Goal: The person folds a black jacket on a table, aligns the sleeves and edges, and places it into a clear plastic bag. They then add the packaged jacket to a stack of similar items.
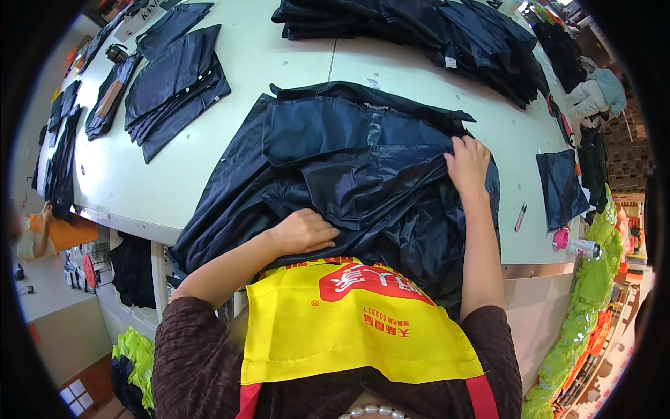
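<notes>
A shiny dark navy garment (342,174) is spread in loose folds over the near part of the table, its lower part hanging at the front edge against my yellow apron (363,321). My right hand (467,164) pinches a fold of it near its upper right side, fingers bent over the cloth. At the lower left of the garment, my left hand (303,232) rests with curled fingers closed on the fabric; its fingertips are partly hidden in the folds. The garment's upper edge lies fairly straight across the table.
Stacks of folded navy garments lie at the far left (174,87) and far right (419,31) of the pale table (279,63). At right are a small folded navy piece (560,188), a pen-like tool (520,217) and a clear bottle (583,248). Another person's hand (47,211) shows far left.
</notes>
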Available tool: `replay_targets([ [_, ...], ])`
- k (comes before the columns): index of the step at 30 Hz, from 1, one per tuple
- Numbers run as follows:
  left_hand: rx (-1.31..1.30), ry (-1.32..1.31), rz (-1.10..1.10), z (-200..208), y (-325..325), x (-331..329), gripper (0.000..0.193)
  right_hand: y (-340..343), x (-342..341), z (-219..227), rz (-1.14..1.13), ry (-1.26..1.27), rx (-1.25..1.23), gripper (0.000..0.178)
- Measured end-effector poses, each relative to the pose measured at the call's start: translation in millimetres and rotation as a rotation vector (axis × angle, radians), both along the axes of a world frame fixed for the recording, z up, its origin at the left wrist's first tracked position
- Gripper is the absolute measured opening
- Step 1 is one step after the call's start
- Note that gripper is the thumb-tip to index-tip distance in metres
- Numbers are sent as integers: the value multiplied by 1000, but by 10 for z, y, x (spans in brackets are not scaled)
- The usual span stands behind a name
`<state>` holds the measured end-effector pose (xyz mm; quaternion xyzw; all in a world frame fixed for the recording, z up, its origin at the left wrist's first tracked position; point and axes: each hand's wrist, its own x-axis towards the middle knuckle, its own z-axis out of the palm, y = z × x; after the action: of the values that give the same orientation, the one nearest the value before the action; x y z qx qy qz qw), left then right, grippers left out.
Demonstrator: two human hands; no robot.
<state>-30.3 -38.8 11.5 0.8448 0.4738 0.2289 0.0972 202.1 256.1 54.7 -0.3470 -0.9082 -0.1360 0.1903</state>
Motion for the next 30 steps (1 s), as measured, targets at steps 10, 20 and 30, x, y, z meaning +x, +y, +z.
replay_targets([
  [10, 129, 234, 1125, -145, 368, -972, 45, -1579, -129, -307, 765, -335, -657, 30],
  [20, -458, -1074, 1329, -34, 487, -1382, 54, -1433, -284, -560, 479, -267, -587, 61],
  [30, -514, -1169, 1315, -2, 1297, -1900, 49, 68, 319, -599, -270, 411, -340, 51],
])
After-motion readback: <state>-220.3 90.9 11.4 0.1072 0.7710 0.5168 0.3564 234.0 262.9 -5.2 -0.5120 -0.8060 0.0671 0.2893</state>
